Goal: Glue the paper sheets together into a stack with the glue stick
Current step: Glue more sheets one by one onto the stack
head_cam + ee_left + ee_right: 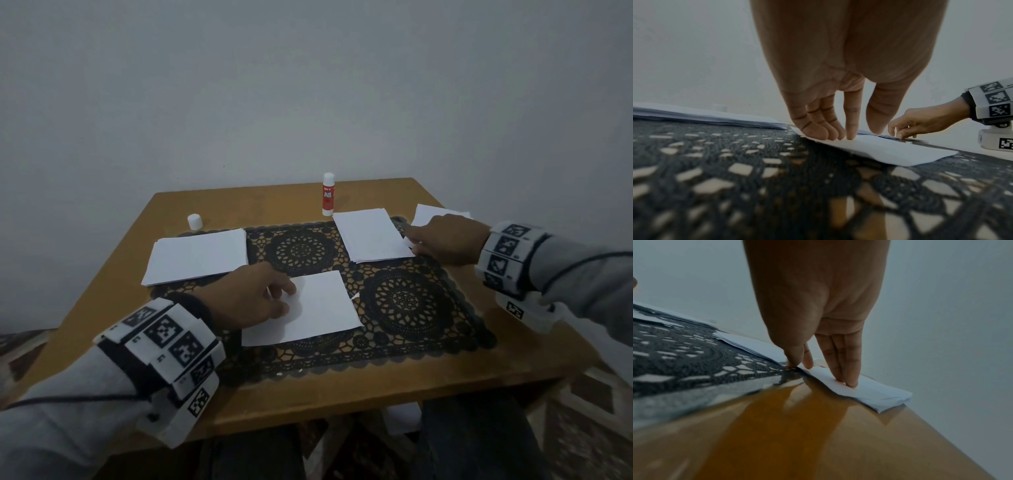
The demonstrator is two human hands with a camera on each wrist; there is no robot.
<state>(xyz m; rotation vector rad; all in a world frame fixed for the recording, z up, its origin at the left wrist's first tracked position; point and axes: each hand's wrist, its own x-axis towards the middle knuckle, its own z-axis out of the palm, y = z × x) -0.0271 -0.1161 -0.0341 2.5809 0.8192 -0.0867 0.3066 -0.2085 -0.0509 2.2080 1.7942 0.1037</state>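
A wooden table (pixel 284 394) fills the lower half of the head view, with a black lace mat (pixel 404 301) spread across its middle. At the centre of the frame a single white sheet (pixel 318 308) lies flat on the mat. The left hand (pixel 250 296) comes in from the lower left and rests on that sheet's left edge; in the left wrist view its fingertips (pixel 818 133) point straight down, close together, touching the paper's near edge, while the thumb stands a little apart to the right of them. The fingers are straight, pressing rather than pinching.

In the upper right of the head view the right hand (pixel 448 243) lies between two lots of paper: a small pile (pixel 371 234) on the mat's upper right corner and another sheet (pixel 442 214) on the bare wood behind the hand. In the right wrist view, two straight fingers (pixel 849 374) press down on the folded-looking paper at the table's far edge, and the thumb and forefinger meet at the corner of the pile just left of them; whether they actually pinch a sheet there I cannot tell.

A thicker pile of paper (pixel 198 255) lies at the left of the mat, well apart from both hands. The glue stick (pixel 328 195) stands upright at the table's far edge, top centre, uncapped, just beyond the small pile and touched by neither hand. Its white cap (pixel 195 221) stands alone on the wood at the upper left.
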